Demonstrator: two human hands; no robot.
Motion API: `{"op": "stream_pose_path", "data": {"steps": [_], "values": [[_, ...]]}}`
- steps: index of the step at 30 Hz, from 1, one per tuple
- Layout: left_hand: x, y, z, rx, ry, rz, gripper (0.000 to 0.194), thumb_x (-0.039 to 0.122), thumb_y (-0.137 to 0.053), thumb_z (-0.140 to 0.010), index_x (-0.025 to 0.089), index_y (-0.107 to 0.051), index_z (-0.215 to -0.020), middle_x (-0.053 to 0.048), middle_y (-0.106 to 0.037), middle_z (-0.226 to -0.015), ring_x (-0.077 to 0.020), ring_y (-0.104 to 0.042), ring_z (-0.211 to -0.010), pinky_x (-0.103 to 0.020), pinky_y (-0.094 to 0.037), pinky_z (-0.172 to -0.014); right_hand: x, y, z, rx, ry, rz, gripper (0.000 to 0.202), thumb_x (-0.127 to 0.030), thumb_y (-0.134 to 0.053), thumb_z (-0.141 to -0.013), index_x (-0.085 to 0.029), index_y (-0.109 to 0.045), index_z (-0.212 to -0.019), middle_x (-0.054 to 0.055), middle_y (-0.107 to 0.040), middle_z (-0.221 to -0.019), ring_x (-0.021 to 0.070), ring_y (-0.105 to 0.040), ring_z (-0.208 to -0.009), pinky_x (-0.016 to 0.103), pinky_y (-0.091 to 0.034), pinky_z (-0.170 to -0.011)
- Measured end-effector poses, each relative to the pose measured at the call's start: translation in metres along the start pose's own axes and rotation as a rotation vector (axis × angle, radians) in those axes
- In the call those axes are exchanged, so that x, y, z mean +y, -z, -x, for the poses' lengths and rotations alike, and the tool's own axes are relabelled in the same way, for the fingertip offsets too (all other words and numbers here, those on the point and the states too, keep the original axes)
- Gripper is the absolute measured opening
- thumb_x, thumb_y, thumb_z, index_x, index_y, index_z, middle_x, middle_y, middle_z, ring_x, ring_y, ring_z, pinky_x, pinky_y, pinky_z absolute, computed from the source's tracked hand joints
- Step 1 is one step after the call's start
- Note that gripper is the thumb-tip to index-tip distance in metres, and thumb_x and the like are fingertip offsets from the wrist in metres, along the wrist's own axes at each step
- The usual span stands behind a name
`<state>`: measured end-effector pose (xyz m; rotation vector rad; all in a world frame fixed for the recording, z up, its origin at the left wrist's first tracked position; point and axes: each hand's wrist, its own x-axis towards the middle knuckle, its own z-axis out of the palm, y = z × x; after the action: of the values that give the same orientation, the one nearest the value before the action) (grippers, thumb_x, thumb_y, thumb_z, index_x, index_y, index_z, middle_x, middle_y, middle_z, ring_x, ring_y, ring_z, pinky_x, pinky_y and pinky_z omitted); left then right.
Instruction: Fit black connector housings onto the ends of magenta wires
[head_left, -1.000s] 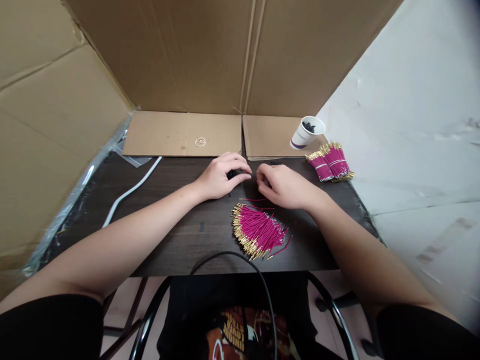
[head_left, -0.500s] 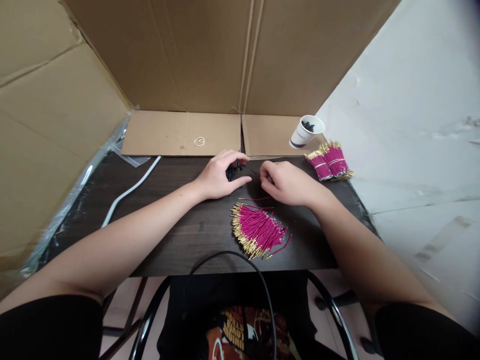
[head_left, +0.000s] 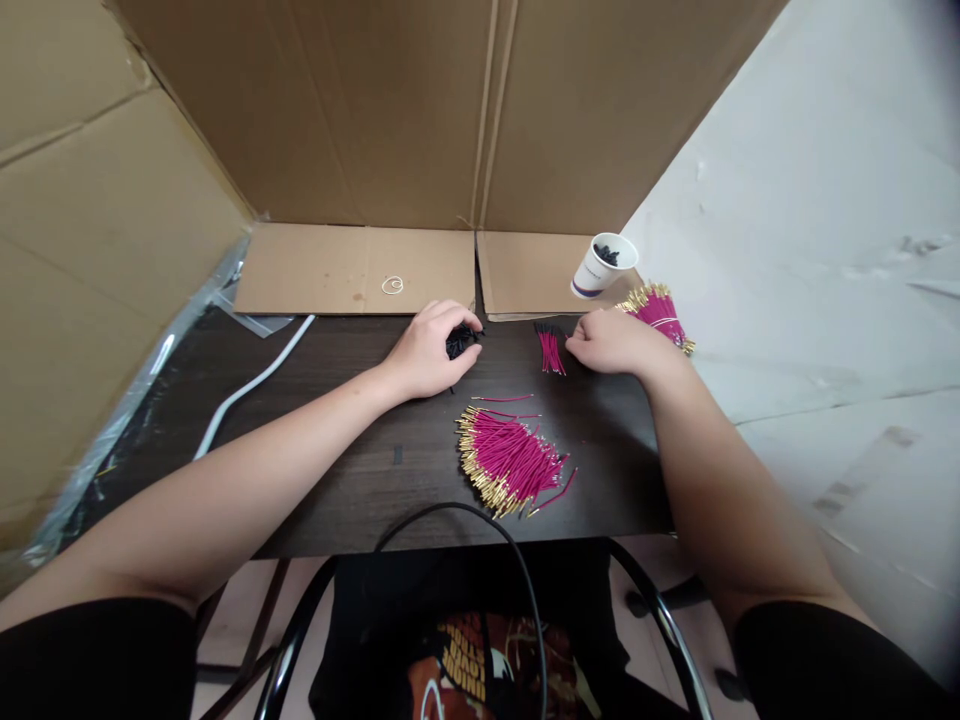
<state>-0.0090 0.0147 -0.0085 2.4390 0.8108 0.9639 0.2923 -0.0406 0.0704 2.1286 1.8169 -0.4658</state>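
My left hand (head_left: 435,348) curls around a heap of small black tube pieces (head_left: 459,343), thumb and fingers around them. My right hand (head_left: 611,341) is closed, with a bit of a magenta wire (head_left: 568,336) showing at its fingertips; the rest is hidden. Just left of those fingers lies a small row of magenta wires with black ends (head_left: 551,350). Nearer to me is a fanned pile of magenta wires with gold tips (head_left: 510,455). One single magenta wire (head_left: 502,399) lies above that pile.
A paper cup (head_left: 592,277) with black pieces stands on the cardboard at the back right. Banded bundles of magenta wires (head_left: 660,318) lie behind my right hand. A white ring-shaped loop (head_left: 392,285) rests on the cardboard; a grey cable (head_left: 255,385) crosses the left side.
My right hand has moved right, away from my left hand, uncovering the row of black-ended wires. My left hand has drawn in closer around the black pieces.
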Motion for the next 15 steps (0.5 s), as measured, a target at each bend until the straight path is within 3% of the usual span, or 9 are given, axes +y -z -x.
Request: {"op": "stream_pose_path", "data": {"steps": [11, 15], "values": [[0.0014, 0.0004, -0.0009, -0.012, 0.029, -0.038, 0.013, 0.022, -0.074, -0.099, 0.02, -0.073, -0.111, -0.008, -0.079, -0.118, -0.0283, -0.071, -0.118, -0.049, -0.057, -0.11, -0.0018, -0.0058, -0.0019, 0.001, 0.003, -0.166, 0.03, -0.031, -0.053, -0.098, -0.015, -0.061, -0.075, 0.007, -0.073, -0.08, 0.011, -0.054, -0.069, 0.029, -0.036, -0.071], [0.0013, 0.0003, -0.0013, -0.016, 0.05, -0.049, 0.011, 0.023, -0.074, -0.098, 0.02, -0.073, -0.109, -0.008, -0.079, -0.118, -0.029, -0.07, -0.118, -0.05, -0.056, -0.111, -0.0056, -0.0067, -0.0023, 0.036, -0.006, -0.208, 0.027, -0.029, -0.056, -0.097, -0.015, -0.064, -0.076, 0.007, -0.072, -0.079, 0.011, -0.055, -0.069, 0.029, -0.037, -0.071]]}}
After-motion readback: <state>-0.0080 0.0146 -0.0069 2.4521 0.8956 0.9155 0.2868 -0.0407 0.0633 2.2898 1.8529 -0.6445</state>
